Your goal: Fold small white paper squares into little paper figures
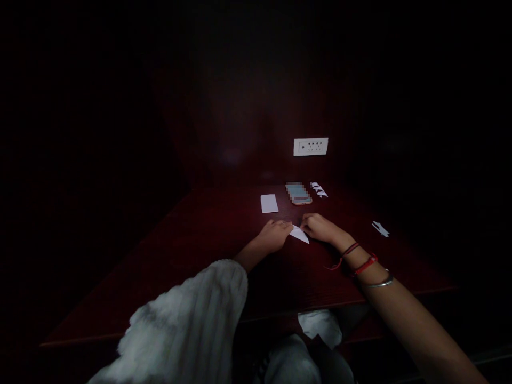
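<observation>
**Steady Touch in Dim Light**

A sheet (269,204) lies just beyond the left hand (274,236), perhaps parked there for easy reach. The left fingertips rest on the white paper (300,235), apparently steadying it against the desk (192,245); whether the thumb grips underneath, one cannot tell. A phone (298,193) lies beyond. The right hand's (321,228) bent fingers appear to pinch the paper's edge. Strips (319,189) lie beside the phone; scraps (380,229), farther right, seem kept aside. The desk is dark red, glossy; above, a socket (311,146) brightens a near-black room.
</observation>
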A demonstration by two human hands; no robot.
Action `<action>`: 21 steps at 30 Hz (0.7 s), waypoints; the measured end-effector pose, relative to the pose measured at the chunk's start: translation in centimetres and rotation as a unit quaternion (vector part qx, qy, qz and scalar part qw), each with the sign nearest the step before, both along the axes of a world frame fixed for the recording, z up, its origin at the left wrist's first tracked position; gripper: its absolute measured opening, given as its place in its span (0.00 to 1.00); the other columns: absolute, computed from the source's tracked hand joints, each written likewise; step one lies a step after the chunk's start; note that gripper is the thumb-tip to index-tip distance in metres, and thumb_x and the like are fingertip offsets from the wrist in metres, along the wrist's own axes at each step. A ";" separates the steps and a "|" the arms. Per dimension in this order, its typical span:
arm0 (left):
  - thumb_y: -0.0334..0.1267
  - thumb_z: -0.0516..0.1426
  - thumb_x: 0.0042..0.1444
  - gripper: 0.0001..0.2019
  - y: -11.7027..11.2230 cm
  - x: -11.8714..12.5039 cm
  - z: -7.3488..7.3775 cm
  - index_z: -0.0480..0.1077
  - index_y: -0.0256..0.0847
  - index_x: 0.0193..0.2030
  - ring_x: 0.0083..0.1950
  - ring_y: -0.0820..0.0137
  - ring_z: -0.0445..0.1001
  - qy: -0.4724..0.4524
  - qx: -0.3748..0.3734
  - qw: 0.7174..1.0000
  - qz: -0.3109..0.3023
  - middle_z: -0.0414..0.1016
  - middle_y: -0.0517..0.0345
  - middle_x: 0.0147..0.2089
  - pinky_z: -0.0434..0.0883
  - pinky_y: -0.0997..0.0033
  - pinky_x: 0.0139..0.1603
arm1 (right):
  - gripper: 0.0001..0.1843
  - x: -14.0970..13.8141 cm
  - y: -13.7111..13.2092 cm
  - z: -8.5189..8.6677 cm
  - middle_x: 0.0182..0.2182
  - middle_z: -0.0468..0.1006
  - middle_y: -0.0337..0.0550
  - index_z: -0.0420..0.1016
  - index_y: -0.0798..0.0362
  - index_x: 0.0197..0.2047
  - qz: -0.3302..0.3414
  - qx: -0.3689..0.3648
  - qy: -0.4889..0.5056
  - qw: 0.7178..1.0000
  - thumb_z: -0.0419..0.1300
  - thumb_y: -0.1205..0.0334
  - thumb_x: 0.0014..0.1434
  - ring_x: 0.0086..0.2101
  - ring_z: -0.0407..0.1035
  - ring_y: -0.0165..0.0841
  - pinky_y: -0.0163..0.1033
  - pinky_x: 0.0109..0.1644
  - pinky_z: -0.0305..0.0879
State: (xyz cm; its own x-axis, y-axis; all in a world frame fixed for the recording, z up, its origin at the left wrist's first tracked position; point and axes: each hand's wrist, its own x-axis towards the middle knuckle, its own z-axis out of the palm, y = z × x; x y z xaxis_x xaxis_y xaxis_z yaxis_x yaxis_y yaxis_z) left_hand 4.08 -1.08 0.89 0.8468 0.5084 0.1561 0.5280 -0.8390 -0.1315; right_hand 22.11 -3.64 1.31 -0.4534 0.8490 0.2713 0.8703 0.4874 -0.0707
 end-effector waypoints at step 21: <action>0.34 0.44 0.52 0.11 1.3 -0.2 -1.4 0.60 0.40 0.42 0.44 0.70 0.61 -0.220 -0.071 0.973 0.015 0.64 0.56 0.42 0.59 0.71 0.45 | 0.06 -0.9 1.3 -1.0 0.28 0.72 0.45 0.69 0.58 0.27 -0.076 -0.065 0.142 0.985 0.51 0.67 0.49 0.30 0.64 0.28 0.29 0.34 0.55</action>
